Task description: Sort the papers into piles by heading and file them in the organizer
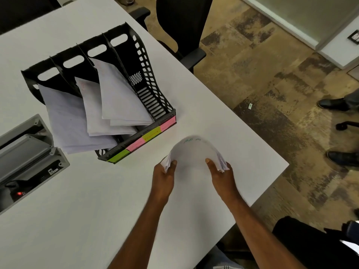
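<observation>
Left hand [164,176] and right hand [221,175], each grip pinching bowed paper stack [194,152] edges, near table [97,210] edge

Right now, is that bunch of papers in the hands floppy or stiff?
Probably floppy: the paper stack arches upward between the left hand and right hand. It likely fans or slips apart easily, since the sheet edges splay at both sides. It seems light, as fingertips alone hold it.
</observation>
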`<state>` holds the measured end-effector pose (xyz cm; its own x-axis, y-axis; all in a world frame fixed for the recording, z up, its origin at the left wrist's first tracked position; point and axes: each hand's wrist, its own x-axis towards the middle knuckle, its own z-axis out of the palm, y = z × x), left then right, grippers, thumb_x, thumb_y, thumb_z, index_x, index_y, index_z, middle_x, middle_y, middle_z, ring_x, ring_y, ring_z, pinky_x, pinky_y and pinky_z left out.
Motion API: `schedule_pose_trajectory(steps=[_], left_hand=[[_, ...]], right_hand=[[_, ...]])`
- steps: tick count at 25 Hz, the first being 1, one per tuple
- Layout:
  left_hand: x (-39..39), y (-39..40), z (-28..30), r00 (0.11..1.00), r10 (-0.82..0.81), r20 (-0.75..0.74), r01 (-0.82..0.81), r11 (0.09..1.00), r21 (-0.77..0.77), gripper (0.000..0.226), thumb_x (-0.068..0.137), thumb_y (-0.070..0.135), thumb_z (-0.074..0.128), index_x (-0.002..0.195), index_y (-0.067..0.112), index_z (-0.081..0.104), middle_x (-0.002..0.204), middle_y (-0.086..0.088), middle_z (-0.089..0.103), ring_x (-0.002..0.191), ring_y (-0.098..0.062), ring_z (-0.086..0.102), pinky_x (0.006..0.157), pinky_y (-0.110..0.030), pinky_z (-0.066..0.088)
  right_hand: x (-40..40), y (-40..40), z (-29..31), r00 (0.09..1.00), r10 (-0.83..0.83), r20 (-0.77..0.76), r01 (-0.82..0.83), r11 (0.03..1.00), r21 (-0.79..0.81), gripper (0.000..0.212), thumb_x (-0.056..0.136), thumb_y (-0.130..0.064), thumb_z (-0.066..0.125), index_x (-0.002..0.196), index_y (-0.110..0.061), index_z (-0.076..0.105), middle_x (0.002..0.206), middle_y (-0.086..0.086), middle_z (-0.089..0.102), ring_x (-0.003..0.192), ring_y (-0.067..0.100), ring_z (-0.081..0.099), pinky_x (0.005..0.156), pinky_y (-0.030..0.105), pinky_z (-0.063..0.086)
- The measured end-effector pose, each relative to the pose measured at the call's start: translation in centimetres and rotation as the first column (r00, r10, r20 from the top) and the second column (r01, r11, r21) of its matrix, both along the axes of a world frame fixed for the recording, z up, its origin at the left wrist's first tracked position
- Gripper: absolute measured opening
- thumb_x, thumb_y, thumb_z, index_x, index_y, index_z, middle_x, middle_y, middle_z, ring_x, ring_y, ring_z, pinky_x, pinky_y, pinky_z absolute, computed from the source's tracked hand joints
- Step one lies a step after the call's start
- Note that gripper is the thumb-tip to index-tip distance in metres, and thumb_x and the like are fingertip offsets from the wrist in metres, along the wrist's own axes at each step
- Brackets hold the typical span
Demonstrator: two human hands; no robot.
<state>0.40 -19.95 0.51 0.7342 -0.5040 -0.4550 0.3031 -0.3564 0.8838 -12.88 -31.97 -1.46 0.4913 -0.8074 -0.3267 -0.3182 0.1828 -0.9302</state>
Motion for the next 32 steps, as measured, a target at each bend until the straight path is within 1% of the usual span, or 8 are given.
schedule_pose_trajectory(steps=[3, 8, 11, 14, 19, 21, 24, 32], left_hand=[[0.5, 0.1, 0.4, 0.998, -0.049, 0.045, 0.051, 0.998, -0.035, 0.025, 0.087, 0.049, 0.067, 0.097, 0.071, 0.063, 0.092, 0.037, 0.071, 0.088, 0.011, 0.069, 0.062, -0.010, 0.054], [1.5, 0.9, -2.3, 0.996, -0.048, 0.078, 0.041, 0.995, 0.087, 0.026, 0.094, 0.026, 0.069, 0.090, 0.052, 0.065, 0.088, 0.025, 0.072, 0.086, -0.005, 0.070, 0.080, -0.026, 0.059], [2.6, 2.2, -4.1, 0.976, -0.161, 0.146, 0.123, 0.963, 0.239, 0.007, 0.095, 0.032, 0.066, 0.094, 0.025, 0.067, 0.092, 0.000, 0.075, 0.088, -0.023, 0.072, 0.084, -0.043, 0.061], [4.7, 2.8, -4.2, 0.962, -0.122, 0.246, 0.062, 0.969, 0.239, 0.013, 0.100, 0.022, 0.061, 0.099, 0.021, 0.074, 0.103, 0.003, 0.076, 0.096, -0.016, 0.072, 0.091, -0.035, 0.056], [9.3, 2.9, -2.4, 0.732, -0.152, 0.665, -0.121, 0.930, 0.346, 0.042, 0.095, 0.007, 0.061, 0.137, 0.008, 0.058, 0.144, -0.011, 0.056, 0.136, -0.030, 0.047, 0.115, -0.044, 0.038], [10.5, 2.8, -2.0, 0.690, -0.270, 0.672, -0.087, 0.890, 0.447, 0.054, 0.092, 0.007, 0.066, 0.143, 0.002, 0.050, 0.150, -0.016, 0.049, 0.142, -0.036, 0.040, 0.118, -0.048, 0.033], [10.5, 2.9, -2.3, 0.678, -0.427, 0.598, -0.035, 0.794, 0.607, 0.067, 0.093, 0.016, 0.066, 0.152, 0.002, 0.038, 0.158, -0.017, 0.039, 0.147, -0.038, 0.031, 0.123, -0.047, 0.023], [10.4, 3.3, -3.8, 0.643, -0.511, 0.571, -0.027, 0.730, 0.683, 0.080, 0.090, 0.021, 0.068, 0.156, 0.003, 0.028, 0.164, -0.015, 0.029, 0.152, -0.036, 0.023, 0.125, -0.048, 0.016]], right_hand=[[0.2, 0.3, 1.5, 0.999, -0.012, 0.042, 0.014, 0.998, -0.055, 0.034, 0.092, -0.040, 0.067, 0.109, -0.069, 0.058, 0.102, -0.043, 0.064, 0.097, -0.019, 0.061, 0.076, 0.002, 0.048], [-0.4, -1.1, -1.3, 0.976, 0.197, -0.093, -0.206, 0.973, -0.105, 0.049, 0.096, 0.009, 0.054, 0.116, -0.034, 0.062, 0.116, -0.003, 0.069, 0.107, 0.008, 0.063, 0.103, 0.034, 0.050], [-0.6, -2.0, -1.4, 0.946, 0.282, -0.161, -0.307, 0.939, -0.155, 0.056, 0.093, 0.009, 0.053, 0.108, -0.044, 0.062, 0.100, -0.019, 0.066, 0.094, 0.006, 0.062, 0.090, 0.028, 0.052], [0.4, -3.2, -0.3, 0.965, 0.217, -0.146, -0.241, 0.955, -0.171, 0.056, 0.089, 0.003, 0.050, 0.090, -0.051, 0.063, 0.082, -0.025, 0.063, 0.084, 0.010, 0.058, 0.082, 0.016, 0.046], [6.8, -4.4, 6.2, 0.999, -0.023, 0.041, 0.042, 0.845, -0.533, 0.071, 0.095, 0.002, 0.058, 0.122, -0.063, 0.050, 0.106, -0.052, 0.053, 0.105, -0.014, 0.059, 0.076, 0.018, 0.053], [10.2, -4.3, 8.1, 0.962, -0.024, 0.273, 0.205, 0.723, -0.660, 0.055, 0.096, -0.012, 0.060, 0.130, -0.054, 0.050, 0.116, -0.053, 0.049, 0.113, -0.025, 0.048, 0.091, 0.006, 0.046], [15.2, -5.1, 8.2, 0.962, -0.028, 0.273, 0.187, 0.793, -0.579, 0.043, 0.092, -0.029, 0.056, 0.117, -0.065, 0.057, 0.104, -0.046, 0.060, 0.103, -0.026, 0.052, 0.093, 0.011, 0.049], [24.2, -5.6, 3.1, 0.988, 0.085, 0.128, -0.008, 0.860, -0.511, 0.047, 0.091, -0.011, 0.061, 0.137, -0.016, 0.053, 0.127, 0.006, 0.061, 0.120, 0.019, 0.058, 0.098, 0.012, 0.045]])
